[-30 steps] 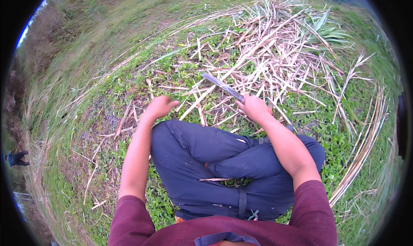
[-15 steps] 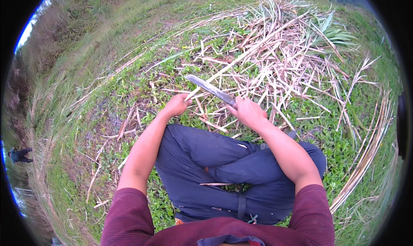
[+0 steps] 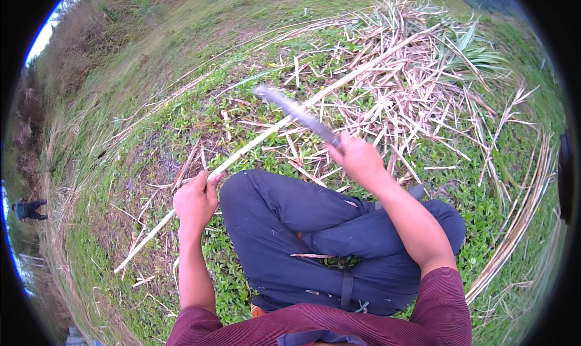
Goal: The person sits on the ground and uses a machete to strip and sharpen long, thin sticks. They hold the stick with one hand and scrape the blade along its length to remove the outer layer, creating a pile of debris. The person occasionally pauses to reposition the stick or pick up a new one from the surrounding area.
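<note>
Maroon in the sleeves (image 3: 445, 294), seated cross-legged, gripping a long pale stalk (image 3: 249, 145) in the closed left hand (image 3: 196, 202) and a knife (image 3: 296, 111) in the closed right hand (image 3: 361, 159), well apart from each other. Holding the stalk diagonally, from over the grass (image 3: 91, 249) at left, past the left knee (image 3: 239, 188), toward the heap of strips (image 3: 411, 76) at far right. Probably trimming or scraping the stalk; too blurred to tell whether touching it with the blade. Likely needing next a steady left grip and an edge clear of that hand. Reaching low outside the knee with the left arm (image 3: 196, 267); angling the right forearm (image 3: 411, 216) forward and inward, elbow bent.
</note>
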### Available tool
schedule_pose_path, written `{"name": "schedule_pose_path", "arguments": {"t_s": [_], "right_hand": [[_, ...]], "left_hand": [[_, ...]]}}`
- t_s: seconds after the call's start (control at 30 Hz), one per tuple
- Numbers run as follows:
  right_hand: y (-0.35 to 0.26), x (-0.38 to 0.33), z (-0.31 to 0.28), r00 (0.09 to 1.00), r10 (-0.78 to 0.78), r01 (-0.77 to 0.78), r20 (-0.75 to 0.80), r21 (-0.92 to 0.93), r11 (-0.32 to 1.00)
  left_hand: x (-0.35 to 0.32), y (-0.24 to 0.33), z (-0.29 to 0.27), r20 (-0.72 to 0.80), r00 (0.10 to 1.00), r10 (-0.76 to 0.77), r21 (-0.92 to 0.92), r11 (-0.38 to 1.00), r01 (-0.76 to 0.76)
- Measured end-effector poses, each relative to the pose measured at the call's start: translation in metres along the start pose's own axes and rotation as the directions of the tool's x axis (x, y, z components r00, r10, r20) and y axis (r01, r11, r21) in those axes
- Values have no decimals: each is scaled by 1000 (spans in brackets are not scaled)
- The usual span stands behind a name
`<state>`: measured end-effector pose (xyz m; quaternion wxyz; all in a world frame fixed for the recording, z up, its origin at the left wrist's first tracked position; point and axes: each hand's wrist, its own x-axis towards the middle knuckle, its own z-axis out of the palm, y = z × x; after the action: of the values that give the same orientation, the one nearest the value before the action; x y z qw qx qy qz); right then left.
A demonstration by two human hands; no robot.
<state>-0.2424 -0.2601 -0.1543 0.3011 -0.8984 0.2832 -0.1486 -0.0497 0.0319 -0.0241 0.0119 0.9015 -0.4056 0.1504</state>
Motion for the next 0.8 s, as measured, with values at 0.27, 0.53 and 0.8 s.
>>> {"name": "schedule_pose_path", "arguments": {"t_s": [0.27,0.53,0.8], "right_hand": [[46,17,-25,951,284,-277,-122,72,958],[-28,-32,6,981,-192,183,-37,-165,969],[25,-4,0,947,-254,199,-194,-266,943]], "left_hand": [[-36,-36,-33,-261,956,137,127,986,-107],[-49,-23,-24,-322,945,49,45,998,-36],[-50,-11,-20,-200,978,58,-13,998,-62]]}}
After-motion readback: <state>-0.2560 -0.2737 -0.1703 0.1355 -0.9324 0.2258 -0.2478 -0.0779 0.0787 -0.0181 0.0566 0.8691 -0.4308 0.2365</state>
